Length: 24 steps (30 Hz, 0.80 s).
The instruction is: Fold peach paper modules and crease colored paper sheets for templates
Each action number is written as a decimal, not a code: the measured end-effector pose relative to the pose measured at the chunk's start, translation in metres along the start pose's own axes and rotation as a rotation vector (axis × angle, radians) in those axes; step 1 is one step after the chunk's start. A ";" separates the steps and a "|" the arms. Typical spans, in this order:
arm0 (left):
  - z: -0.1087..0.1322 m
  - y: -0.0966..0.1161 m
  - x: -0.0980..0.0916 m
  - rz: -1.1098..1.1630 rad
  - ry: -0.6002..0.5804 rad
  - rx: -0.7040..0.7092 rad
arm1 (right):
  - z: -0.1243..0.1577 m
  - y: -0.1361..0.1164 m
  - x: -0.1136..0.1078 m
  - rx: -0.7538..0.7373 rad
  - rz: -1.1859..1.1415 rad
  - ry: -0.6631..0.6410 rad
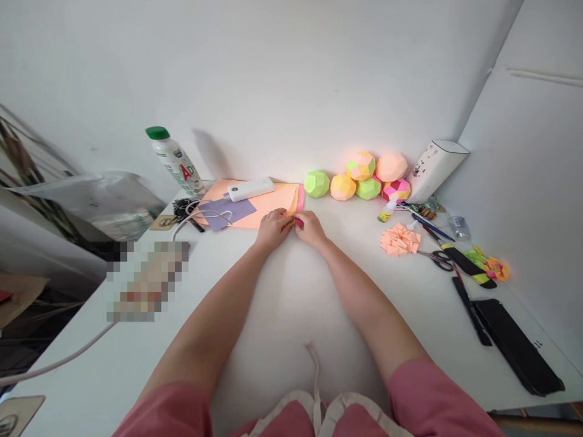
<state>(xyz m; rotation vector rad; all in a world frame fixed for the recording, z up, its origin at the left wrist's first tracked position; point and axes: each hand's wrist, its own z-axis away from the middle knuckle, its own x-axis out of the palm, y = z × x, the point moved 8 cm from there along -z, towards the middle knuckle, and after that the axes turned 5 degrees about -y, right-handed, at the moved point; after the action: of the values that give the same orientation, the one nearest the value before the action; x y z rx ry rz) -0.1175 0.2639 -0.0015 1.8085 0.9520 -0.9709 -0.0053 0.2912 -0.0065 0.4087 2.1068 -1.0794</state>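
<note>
My left hand (274, 227) and my right hand (310, 227) meet at the middle of the white table (291, 291), fingers pinched together on a small pink paper piece (299, 222). They rest at the near edge of a stack of coloured paper sheets (268, 203), orange on top with yellow and pink edges showing. A purple sheet (228, 212) lies on the stack's left part. A white power bank (251, 189) sits on the orange sheet, its cable looping to the left.
Several folded paper balls (362, 176) sit by the wall, beside a white box (435, 169). An orange folded paper cluster (399, 239), scissors (439, 258), pens, a glue bottle (387, 210) and a black phone (517, 346) lie right. A bottle (175, 161) and keys (182, 207) stand left.
</note>
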 end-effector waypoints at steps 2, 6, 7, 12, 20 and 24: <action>0.000 -0.001 0.001 0.000 0.003 0.000 | 0.000 0.000 0.001 -0.001 0.001 -0.002; 0.000 -0.001 0.001 0.000 0.012 -0.002 | -0.001 0.000 0.001 -0.001 0.009 -0.004; 0.000 -0.002 0.001 0.000 0.013 -0.002 | -0.001 0.000 0.001 -0.001 0.011 -0.005; 0.000 -0.002 0.001 0.002 0.019 0.003 | -0.001 -0.002 0.001 -0.005 0.018 -0.008; 0.000 -0.003 0.002 0.005 0.022 -0.007 | -0.001 -0.001 0.001 -0.005 0.012 -0.004; 0.001 -0.003 0.002 0.009 0.019 -0.015 | -0.001 -0.001 0.001 -0.003 0.012 -0.003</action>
<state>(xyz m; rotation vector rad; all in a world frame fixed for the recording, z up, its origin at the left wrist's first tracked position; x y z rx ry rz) -0.1196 0.2650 -0.0045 1.8105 0.9601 -0.9404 -0.0068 0.2912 -0.0068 0.4179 2.1002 -1.0689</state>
